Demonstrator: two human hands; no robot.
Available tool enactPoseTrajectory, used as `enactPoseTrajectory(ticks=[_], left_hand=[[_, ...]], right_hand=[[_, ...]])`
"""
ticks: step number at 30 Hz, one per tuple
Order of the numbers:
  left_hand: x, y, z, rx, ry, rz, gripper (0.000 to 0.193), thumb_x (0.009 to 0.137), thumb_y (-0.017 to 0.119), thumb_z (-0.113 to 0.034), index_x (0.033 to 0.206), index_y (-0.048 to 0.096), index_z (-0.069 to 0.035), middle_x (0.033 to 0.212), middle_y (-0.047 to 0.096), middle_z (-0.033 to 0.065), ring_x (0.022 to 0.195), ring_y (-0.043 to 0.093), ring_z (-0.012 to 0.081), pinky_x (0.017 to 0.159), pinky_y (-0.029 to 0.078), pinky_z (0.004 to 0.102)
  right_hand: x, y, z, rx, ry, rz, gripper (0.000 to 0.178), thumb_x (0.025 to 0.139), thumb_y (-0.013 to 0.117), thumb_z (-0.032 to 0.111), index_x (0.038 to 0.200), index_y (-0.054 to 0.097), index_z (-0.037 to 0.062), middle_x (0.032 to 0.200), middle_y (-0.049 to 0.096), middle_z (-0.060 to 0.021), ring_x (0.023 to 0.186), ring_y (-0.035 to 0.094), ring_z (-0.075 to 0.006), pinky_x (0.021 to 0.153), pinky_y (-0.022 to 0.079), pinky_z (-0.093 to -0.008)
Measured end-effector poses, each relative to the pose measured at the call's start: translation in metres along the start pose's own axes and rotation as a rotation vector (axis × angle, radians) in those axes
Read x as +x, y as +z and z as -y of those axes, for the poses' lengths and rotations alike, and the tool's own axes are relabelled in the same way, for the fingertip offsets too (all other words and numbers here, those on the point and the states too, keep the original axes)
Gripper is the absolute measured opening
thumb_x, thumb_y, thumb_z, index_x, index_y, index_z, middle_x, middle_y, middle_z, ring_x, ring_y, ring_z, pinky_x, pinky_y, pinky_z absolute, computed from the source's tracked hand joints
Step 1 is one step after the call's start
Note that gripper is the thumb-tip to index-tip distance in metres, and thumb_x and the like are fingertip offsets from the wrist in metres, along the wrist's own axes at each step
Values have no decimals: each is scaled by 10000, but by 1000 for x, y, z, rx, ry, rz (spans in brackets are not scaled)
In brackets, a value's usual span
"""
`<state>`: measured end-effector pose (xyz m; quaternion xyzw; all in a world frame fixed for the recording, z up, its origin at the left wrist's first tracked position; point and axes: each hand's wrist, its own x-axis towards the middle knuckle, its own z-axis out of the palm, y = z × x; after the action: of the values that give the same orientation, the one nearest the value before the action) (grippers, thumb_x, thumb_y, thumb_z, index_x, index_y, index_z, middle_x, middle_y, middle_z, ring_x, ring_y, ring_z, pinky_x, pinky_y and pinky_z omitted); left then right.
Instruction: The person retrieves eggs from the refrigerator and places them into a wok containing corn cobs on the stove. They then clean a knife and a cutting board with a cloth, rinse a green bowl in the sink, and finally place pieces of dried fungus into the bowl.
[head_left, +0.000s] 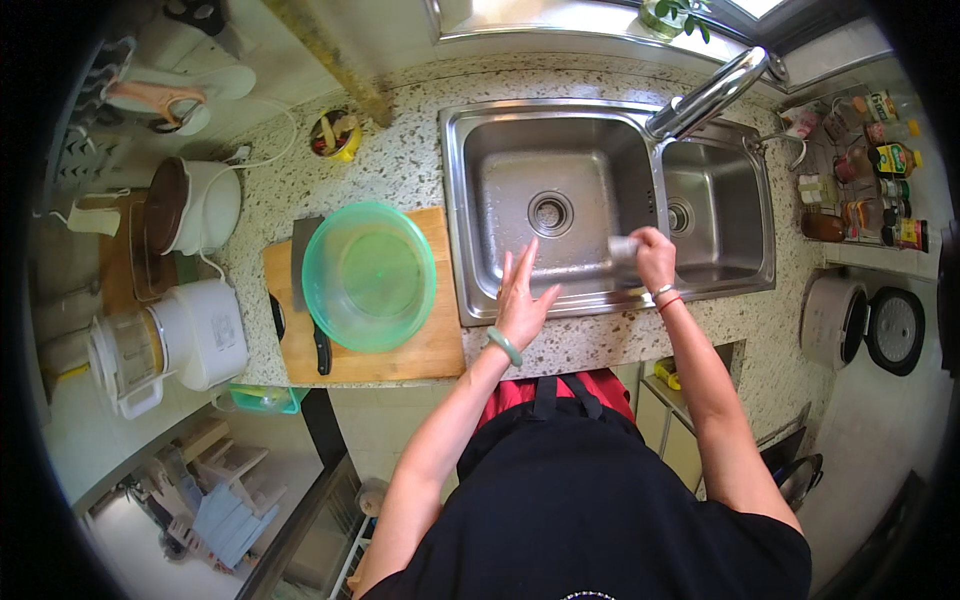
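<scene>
My left hand (519, 308) hovers over the front edge of the large basin of a steel sink (455, 215), fingers spread, nothing in it. A green bangle circles that wrist. Close to the divider between the two basins, my right hand (656, 257) is closed round a small whitish thing (624, 247), smeared by motion, so its kind cannot be made out. Water drops dot the basin floor around the drain (550, 213). Left of the sink, a translucent green plastic bowl (368, 275) rests on a wooden cutting board (436, 368), partly covering a cleaver-like blade (305, 245).
A black knife handle (322, 352) juts out beside the bowl. A chrome faucet (712, 95) arches over the sink's back right. Further left stand a yellow cup of scraps (345, 150), a white pot (212, 207) and a white appliance (205, 335). Seasoning jars (855, 165) line the right.
</scene>
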<state>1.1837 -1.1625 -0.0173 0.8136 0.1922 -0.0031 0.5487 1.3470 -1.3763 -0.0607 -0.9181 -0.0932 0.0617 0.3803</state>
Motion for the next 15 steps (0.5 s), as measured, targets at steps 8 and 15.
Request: enactPoseTrajectory(ticks=[8, 15], left_hand=[[49, 54, -16, -450, -95, 96, 746, 913, 549, -483, 1497, 222, -152, 1496, 262, 236, 1417, 202, 330, 1139, 194, 386], [24, 91, -7, -168, -122, 350, 530, 929, 546, -416, 1339, 495, -84, 1438, 366, 241, 1350, 349, 330, 1072, 322, 380]], right_hand=[[-19, 0, 65, 463, 164, 86, 303, 771, 462, -35, 999, 656, 10, 904, 660, -115, 818, 628, -187, 765, 490, -285], [-29, -95, -51, -252, -120, -261, 138, 735, 516, -28, 799, 596, 65, 889, 590, -88, 900, 534, -284, 816, 432, -387]])
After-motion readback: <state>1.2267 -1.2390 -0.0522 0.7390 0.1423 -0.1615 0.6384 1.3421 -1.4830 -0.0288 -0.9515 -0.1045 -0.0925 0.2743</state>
